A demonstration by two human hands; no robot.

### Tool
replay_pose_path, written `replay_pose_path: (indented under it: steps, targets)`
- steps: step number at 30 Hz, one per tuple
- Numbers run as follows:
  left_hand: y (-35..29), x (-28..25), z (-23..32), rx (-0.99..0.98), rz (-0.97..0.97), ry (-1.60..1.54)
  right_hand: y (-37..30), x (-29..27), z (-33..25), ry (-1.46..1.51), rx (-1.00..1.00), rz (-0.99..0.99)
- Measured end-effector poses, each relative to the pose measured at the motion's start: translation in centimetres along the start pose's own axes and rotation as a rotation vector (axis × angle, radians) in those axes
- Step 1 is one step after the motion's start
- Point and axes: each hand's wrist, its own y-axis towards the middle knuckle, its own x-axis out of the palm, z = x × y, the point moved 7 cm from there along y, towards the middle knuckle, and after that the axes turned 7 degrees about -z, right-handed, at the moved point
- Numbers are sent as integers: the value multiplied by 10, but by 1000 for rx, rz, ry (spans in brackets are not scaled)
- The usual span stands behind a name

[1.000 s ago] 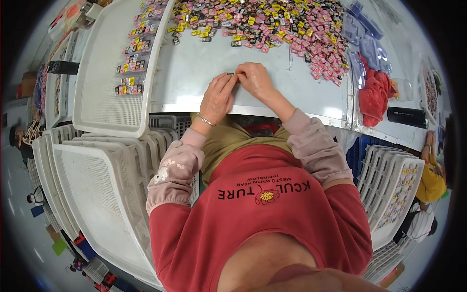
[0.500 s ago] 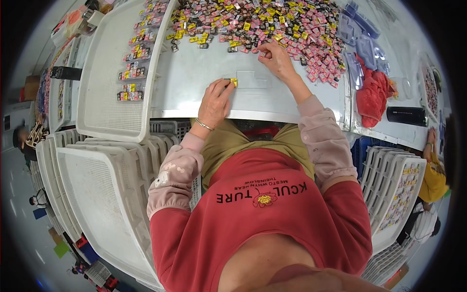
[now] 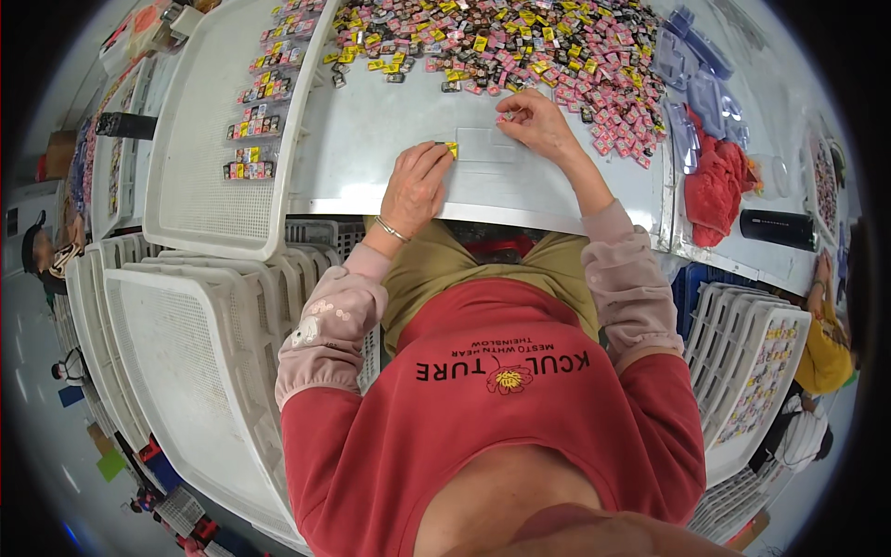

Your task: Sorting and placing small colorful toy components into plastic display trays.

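Near the middle of the metal table, my left hand is closed, its fingertips on a small yellow-and-black block. A clear, flat plastic piece lies right beside that block, faint against the metal. My right hand pinches a small pink block between thumb and finger, just above the clear piece. Beyond both hands spreads a big loose heap of small pink, yellow and black blocks.
At left, a white mesh tray holds rows of filled clear packs. White trays stand stacked below it. To the right are empty clear plastic shells, a red cloth and a black cylinder. Another person's yellow sleeve shows far right.
My right hand has drawn back from the edge of the heap toward the clear piece, with a pink block in its fingertips. My left hand stays at the yellow-and-black block.
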Motion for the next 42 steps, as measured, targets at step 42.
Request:
replay_pose_path:
  steps: [42]
  targets:
    - [4, 11, 5, -20, -86, 8, -20, -47, 17, -478, 65, 184]
